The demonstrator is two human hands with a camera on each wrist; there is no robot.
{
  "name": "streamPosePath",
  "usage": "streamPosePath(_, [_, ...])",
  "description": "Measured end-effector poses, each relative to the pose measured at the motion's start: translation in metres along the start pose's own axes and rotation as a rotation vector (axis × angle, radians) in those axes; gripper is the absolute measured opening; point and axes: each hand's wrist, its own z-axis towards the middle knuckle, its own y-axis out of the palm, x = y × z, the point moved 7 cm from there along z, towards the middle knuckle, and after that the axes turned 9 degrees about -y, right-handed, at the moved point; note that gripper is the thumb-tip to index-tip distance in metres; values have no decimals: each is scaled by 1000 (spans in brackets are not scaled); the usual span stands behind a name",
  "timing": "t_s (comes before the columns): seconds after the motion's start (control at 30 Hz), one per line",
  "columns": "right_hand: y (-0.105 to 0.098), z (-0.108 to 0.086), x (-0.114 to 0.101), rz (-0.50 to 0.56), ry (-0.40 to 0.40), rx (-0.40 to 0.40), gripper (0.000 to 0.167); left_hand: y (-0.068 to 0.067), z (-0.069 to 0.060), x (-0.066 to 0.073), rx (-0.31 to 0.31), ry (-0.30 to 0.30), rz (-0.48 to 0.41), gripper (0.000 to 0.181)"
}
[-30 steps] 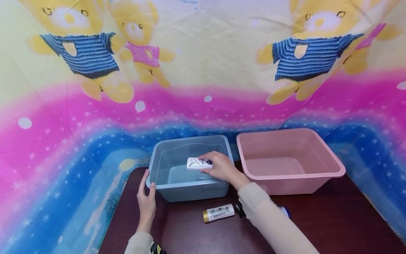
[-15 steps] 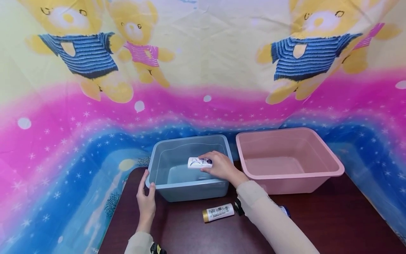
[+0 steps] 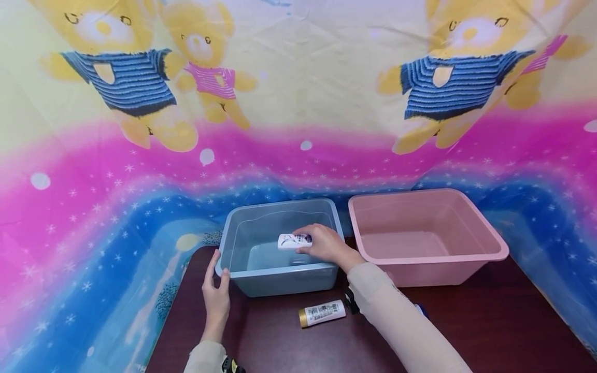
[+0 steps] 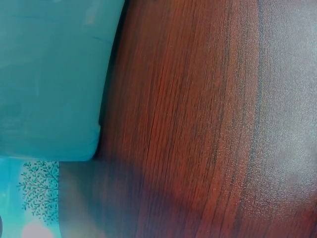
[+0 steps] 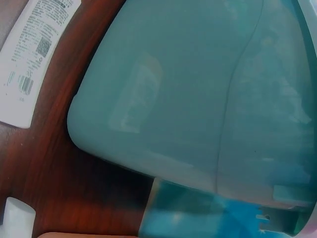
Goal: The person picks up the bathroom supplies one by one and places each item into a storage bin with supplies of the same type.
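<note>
Right hand pinches white bottle, blue tub beneath its fingers.
I see left hand, fingers wide against the blue tub's corner, likely steadying it; bottle's gripped by one end, other juts free.

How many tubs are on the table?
2: the blue tub, with the left hand at its near-left corner, and the pink tub to its right.

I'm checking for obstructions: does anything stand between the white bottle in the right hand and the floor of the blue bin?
Nothing visible does. The right hand holds the white bottle over the open blue bin; the left hand touches the bin's near left corner, off to the side.
</note>
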Motion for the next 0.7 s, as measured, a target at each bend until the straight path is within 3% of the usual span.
streamPosePath(0.23, [3,2,3,41,15,-37,44,0,-1,1,4,13,2,50])
streamPosePath(0.43, [-4,6,-2,113,-13,21,34,1,-2,2,3,16,5,51])
streamPosePath(0.7, [-8,7,-5,85,-9,28,34,1,-2,4,5,21,2,50])
